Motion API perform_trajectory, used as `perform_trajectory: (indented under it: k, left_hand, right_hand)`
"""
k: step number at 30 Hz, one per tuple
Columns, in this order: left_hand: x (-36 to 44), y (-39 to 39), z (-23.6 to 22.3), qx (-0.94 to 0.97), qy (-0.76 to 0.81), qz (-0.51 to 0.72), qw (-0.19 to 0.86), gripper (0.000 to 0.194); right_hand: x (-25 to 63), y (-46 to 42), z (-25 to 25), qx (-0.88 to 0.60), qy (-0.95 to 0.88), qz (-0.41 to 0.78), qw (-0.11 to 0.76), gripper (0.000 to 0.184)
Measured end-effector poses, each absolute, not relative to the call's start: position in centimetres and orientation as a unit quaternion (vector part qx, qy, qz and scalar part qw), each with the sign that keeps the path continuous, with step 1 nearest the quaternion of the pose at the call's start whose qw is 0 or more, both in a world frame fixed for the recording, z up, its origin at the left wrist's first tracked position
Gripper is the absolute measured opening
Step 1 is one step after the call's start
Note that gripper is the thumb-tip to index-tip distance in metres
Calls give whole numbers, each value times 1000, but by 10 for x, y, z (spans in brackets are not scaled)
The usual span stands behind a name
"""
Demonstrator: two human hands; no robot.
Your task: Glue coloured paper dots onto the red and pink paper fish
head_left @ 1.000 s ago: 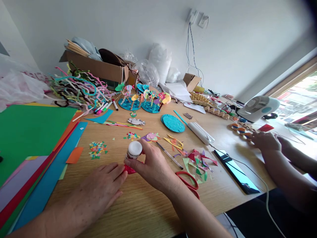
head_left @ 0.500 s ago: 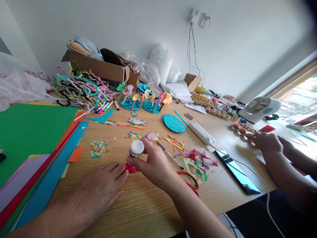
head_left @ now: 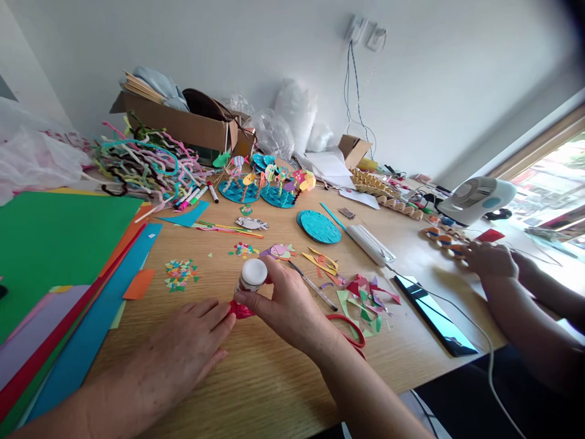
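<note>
My right hand [head_left: 286, 303] grips a glue stick [head_left: 252, 277], its round white end facing up and its lower end down at a small red paper piece [head_left: 241, 310]. My left hand [head_left: 189, 338] lies flat on the table, its fingertips touching the red piece's left edge. Fingers and glue stick hide much of that piece. Red-handled scissors [head_left: 351, 329] lie beside my right wrist, partly hidden. Beyond my hands are a pink paper fish [head_left: 280, 250], colored paper dots [head_left: 244, 249] and a pile of tiny paper bits [head_left: 181, 275].
Colored paper sheets [head_left: 68, 244] fill the left side. To the right are a pen [head_left: 315, 286], paper scraps [head_left: 365, 299], blue ovals [head_left: 319, 226], a white power strip [head_left: 370, 245] and a phone [head_left: 434, 317]. Another person's hands [head_left: 491, 259] work at the far right.
My hands keep nearly the same place, with the glue stick still down at the red piece. The whole view has shifted slightly.
</note>
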State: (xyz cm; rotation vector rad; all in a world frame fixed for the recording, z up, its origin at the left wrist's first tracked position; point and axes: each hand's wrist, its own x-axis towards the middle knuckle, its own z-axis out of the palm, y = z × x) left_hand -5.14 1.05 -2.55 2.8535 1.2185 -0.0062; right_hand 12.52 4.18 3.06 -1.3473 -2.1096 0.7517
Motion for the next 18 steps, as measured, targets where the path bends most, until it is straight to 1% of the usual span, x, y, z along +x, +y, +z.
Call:
perform_trajectory:
  k: [6, 11, 18]
  left_hand:
    - [-52, 10, -24, 917, 395, 20, 43, 38]
    - [-50, 10, -16, 911, 405, 13, 75, 37]
    - [-51, 9, -22, 910, 407, 36, 74, 37]
  right_hand:
    - [128, 35, 32, -489, -787, 284, 245, 20]
    - [136, 33, 35, -510, -778, 272, 246, 21]
    - [134, 35, 33, -526, -772, 259, 246, 20]
